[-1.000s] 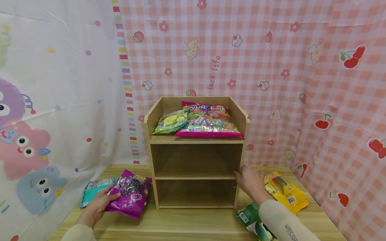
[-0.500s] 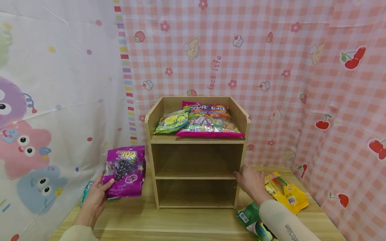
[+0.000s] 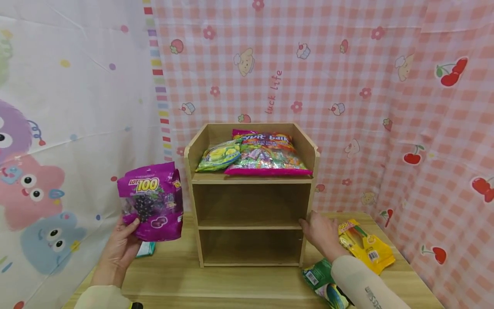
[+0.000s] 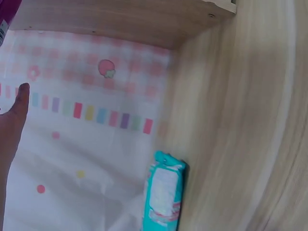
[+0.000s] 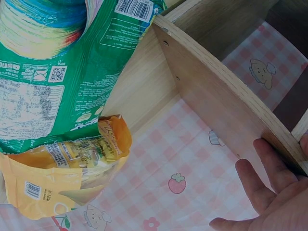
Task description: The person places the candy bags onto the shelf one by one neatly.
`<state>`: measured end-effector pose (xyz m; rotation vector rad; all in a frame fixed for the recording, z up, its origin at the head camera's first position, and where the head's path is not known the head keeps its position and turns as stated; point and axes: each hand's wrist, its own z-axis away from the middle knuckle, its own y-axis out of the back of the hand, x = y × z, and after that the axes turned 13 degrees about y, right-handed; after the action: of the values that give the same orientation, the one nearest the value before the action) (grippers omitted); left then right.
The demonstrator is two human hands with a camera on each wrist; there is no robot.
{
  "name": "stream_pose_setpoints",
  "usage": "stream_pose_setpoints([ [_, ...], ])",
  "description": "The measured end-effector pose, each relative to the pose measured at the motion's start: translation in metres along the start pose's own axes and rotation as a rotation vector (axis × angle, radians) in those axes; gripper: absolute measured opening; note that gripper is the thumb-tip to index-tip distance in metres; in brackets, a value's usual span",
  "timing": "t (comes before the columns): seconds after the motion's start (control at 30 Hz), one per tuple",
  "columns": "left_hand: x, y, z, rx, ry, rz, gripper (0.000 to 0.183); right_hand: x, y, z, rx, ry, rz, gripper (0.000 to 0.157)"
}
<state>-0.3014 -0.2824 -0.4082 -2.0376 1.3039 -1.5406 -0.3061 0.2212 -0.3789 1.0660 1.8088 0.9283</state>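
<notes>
My left hand [image 3: 121, 246] holds up a purple candy bag [image 3: 150, 206] printed with "LOT 100" and dark grapes, thumb on its front and the other fingers hidden behind. The bag is upright, left of a small wooden shelf unit [image 3: 251, 228]. Only one finger of that hand and a corner of the purple bag [image 4: 6, 14] show in the left wrist view. My right hand [image 3: 322, 234] grips the front edge of the unit's right side panel [image 5: 226, 91]. Its thumb is at the front edge, while spread fingers [image 5: 252, 183] lie along the outer face.
The top tier carries a yellow-green bag [image 3: 221, 156] and a large fruit candy bag [image 3: 270, 154]. A teal pack [image 4: 163, 192] lies on the table to the left. Right of the unit are a green bag [image 3: 322, 277] and a yellow bag [image 3: 372, 253]. Patterned cloth [image 3: 347, 86] hangs behind.
My left hand has lifted the purple bag off the table and teal pack, turning it upright with its front toward me. My right hand stays at the shelf's side.
</notes>
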Motion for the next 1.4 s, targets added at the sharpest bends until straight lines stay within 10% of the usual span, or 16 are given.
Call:
stream_pose_setpoints([
  [0.43, -0.007, -0.009, 0.006, -0.070, 0.036, -0.080, 0.059, -0.002, 0.002, 0.001, -0.009, -0.006, -0.010, 0.033],
  [0.93, -0.035, -0.043, -0.002, -0.059, 0.294, -0.385, 0.058, -0.002, 0.002, 0.001, -0.005, -0.010, -0.012, 0.033],
  [1.4, -0.092, -0.100, -0.025, 0.390, 0.395, -0.464, 0.062, -0.003, 0.002, 0.000, -0.002, -0.005, -0.019, 0.031],
])
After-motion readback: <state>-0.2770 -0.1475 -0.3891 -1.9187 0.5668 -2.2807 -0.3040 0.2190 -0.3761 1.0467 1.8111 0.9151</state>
